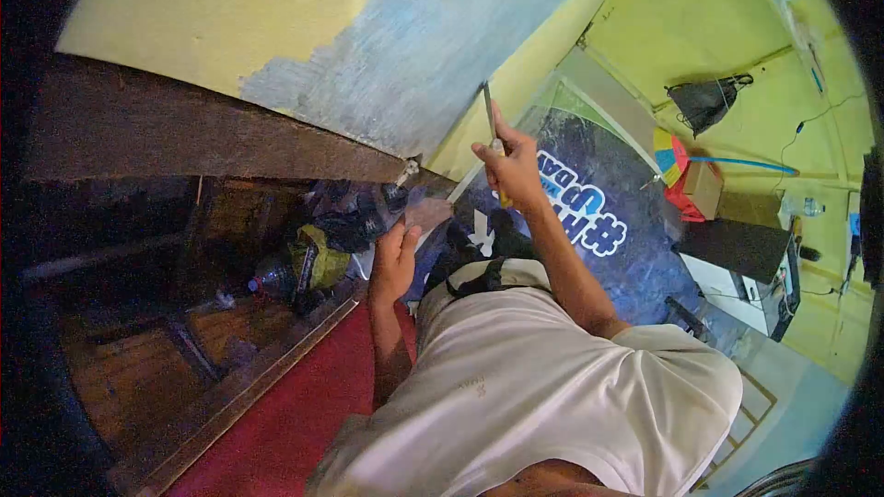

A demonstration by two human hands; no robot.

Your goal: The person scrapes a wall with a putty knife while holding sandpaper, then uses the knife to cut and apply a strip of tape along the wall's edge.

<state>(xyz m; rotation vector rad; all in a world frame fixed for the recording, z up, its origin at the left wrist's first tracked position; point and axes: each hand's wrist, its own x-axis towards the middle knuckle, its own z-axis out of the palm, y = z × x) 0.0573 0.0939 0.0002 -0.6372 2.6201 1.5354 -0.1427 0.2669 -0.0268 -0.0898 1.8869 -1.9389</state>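
The right hand (517, 170) clasps a blade (488, 101) by its handle (498, 146), index finger (497, 117) alongside, tip at the wall (396, 64) just beyond. A slip under pressure could gouge the paint or nick that finger. Across from it, the left hand (394, 265); its hold, I cannot tell.

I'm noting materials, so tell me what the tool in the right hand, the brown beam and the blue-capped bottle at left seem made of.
Tool: blade probably metal, thin and dark grey; yellowish handle perhaps plastic or painted wood, mostly covered.
Beam: likely wood, dull-finished, from its brown colour and plank shape.
Bottle: probably glossy plastic, since it looks see-through with pale highlights.
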